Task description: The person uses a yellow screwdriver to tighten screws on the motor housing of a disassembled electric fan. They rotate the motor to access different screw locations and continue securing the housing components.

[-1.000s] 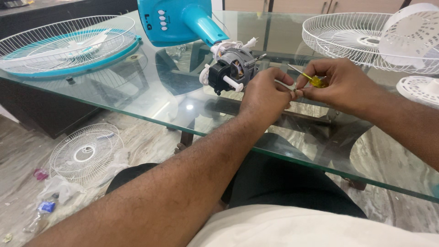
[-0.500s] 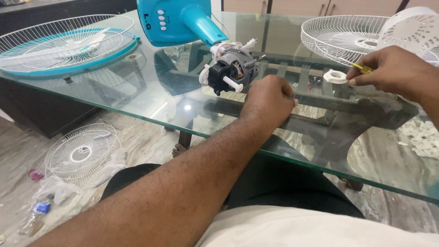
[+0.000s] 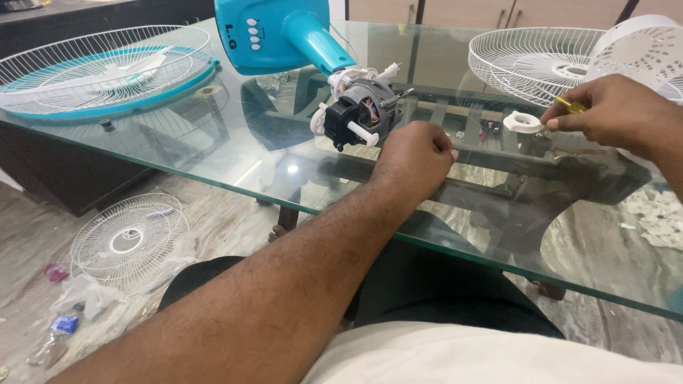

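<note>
A blue fan body (image 3: 284,32) lies on the glass table (image 3: 213,142), its bare motor (image 3: 359,114) pointing toward me. My left hand (image 3: 416,156) rests on the glass just right of the motor, fingers curled in a loose fist; whether it holds something small I cannot tell. My right hand (image 3: 615,110) is far to the right, gripping a yellow-handled screwdriver (image 3: 569,105). Its fingertips are next to a white plastic ring (image 3: 523,122) on the glass, with a few small screws (image 3: 487,129) nearby.
A blue-rimmed wire fan guard (image 3: 99,67) lies at the table's far left. A white wire guard (image 3: 530,60) and a white fan blade (image 3: 640,46) lie at the far right. On the floor below are another white guard (image 3: 128,238) and plastic scraps (image 3: 67,320).
My right hand has moved away from the left hand, out to the right beside the white ring, carrying the screwdriver. The left hand has stayed by the motor.
</note>
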